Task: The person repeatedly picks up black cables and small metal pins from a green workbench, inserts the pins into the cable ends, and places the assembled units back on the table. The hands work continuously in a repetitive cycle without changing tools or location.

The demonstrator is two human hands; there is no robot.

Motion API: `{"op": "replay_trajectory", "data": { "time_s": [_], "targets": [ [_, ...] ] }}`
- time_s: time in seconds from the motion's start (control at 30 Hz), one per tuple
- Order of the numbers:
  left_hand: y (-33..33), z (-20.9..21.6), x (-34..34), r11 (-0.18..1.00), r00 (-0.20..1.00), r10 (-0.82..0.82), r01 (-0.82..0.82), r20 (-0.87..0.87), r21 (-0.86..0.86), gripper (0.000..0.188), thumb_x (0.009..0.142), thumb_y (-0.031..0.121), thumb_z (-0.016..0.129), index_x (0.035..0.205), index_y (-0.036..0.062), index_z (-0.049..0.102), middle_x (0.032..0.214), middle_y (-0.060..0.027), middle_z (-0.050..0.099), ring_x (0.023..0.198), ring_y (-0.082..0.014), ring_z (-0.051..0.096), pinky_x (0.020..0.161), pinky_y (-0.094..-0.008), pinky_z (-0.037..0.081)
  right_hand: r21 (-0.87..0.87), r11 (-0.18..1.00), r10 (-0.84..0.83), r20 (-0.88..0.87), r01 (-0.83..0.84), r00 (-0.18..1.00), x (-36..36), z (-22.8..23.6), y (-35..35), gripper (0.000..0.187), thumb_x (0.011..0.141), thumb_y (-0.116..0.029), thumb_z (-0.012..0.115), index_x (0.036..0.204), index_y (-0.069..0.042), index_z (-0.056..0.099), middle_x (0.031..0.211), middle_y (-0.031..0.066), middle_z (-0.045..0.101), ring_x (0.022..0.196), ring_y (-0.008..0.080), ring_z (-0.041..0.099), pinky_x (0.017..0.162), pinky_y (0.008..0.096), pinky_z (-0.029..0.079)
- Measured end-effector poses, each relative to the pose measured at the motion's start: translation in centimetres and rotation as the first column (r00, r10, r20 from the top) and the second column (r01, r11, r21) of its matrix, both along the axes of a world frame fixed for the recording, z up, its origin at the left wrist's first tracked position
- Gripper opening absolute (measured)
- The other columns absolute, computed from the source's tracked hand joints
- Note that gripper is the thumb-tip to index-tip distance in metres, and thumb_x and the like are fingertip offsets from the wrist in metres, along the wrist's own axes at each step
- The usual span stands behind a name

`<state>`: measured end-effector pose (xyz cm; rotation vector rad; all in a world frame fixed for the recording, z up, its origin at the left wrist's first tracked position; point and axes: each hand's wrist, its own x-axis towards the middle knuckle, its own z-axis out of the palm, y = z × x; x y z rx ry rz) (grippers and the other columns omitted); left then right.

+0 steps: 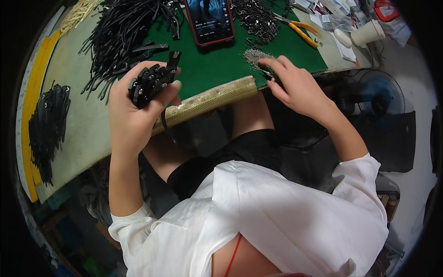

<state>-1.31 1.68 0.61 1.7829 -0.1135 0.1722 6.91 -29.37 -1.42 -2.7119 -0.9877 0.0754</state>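
Up near the table's front edge, a bundle of black plastic pieces (152, 83) sits clenched in the left hand (134, 108), fingers wrapped round it, thumb pressed on its side. The right hand (295, 85) rests at the edge of the green mat (207, 60), its fingertips (270, 74) pinched on a small metal part (266, 73), just beside a little heap of grey metal bits (254, 56). Farther back lie a phone in a red case (210, 21), a darker pile of metal parts (256, 18) and orange-handled pliers (302, 30). Loose black strips (124, 32) spread to the left, with another black pile (48, 127) well apart. A paper cup (369, 33) stands at the right.
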Motion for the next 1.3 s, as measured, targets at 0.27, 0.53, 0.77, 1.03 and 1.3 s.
{"op": "replay_trajectory", "data": {
  "time_s": [0.27,0.53,0.77,1.03,1.3],
  "targets": [
    [-1.3,-1.0,0.5,0.994,1.000,0.026,-0.027,-0.015,-0.106,0.026,0.085,-0.002,0.068,0.110,-0.0026,0.064,0.076,-0.0020,0.064,0.065,-0.0092,0.063,0.063,-0.0227,0.049,0.060,0.996,0.066,-0.091,-0.061,0.994,0.8,-0.2,1.5,0.026,0.090,-0.012,0.061,0.114,-0.007,0.054,0.105,0.0143,0.059,0.088,0.0337,0.065,0.076,0.0425,0.052],
    [-1.1,-1.2,0.5,0.997,0.998,0.066,-0.067,-0.015,-0.044,0.025,0.084,-0.001,0.069,0.109,-0.0013,0.064,0.076,-0.0011,0.064,0.064,-0.0089,0.063,0.062,-0.0220,0.049,0.017,1.000,0.024,-0.073,-0.023,0.997,0.6,-0.1,2.0,0.024,0.089,-0.012,0.061,0.112,-0.007,0.056,0.101,0.0154,0.061,0.088,0.0358,0.064,0.076,0.0433,0.051],
    [-1.2,-1.3,0.5,0.995,0.996,0.083,-0.083,0.009,-0.055,0.026,0.084,-0.004,0.066,0.110,-0.0017,0.064,0.079,-0.0013,0.065,0.066,-0.0081,0.064,0.064,-0.0223,0.050,0.016,1.000,-0.006,-0.076,0.008,0.997,0.7,0.0,2.5,0.025,0.088,-0.011,0.060,0.112,-0.007,0.056,0.099,0.0166,0.061,0.085,0.0376,0.064,0.076,0.0445,0.051],
    [-1.1,-1.5,0.5,0.993,0.988,0.117,-0.115,0.101,-0.018,0.023,0.086,-0.002,0.067,0.109,-0.0018,0.065,0.101,-0.0040,0.070,0.074,-0.0052,0.060,0.065,-0.0215,0.050,-0.041,0.999,0.009,-0.045,-0.011,0.999,1.0,0.2,2.8,0.027,0.088,-0.011,0.059,0.115,-0.009,0.057,0.100,0.0184,0.062,0.085,0.0388,0.065,0.076,0.0458,0.052],
    [-2.6,-1.8,0.4,0.864,0.801,0.075,-0.349,0.594,0.362,0.039,0.065,-0.007,0.069,0.104,-0.0016,0.067,0.086,-0.0164,0.070,0.074,-0.0307,0.070,0.065,-0.0331,0.056,0.574,0.803,0.267,-0.588,0.161,0.764,-0.8,3.1,5.4,0.031,0.093,-0.016,0.061,0.123,-0.011,0.056,0.097,0.0103,0.059,0.060,0.0173,0.061,0.054,0.0287,0.049]
  ]
}}
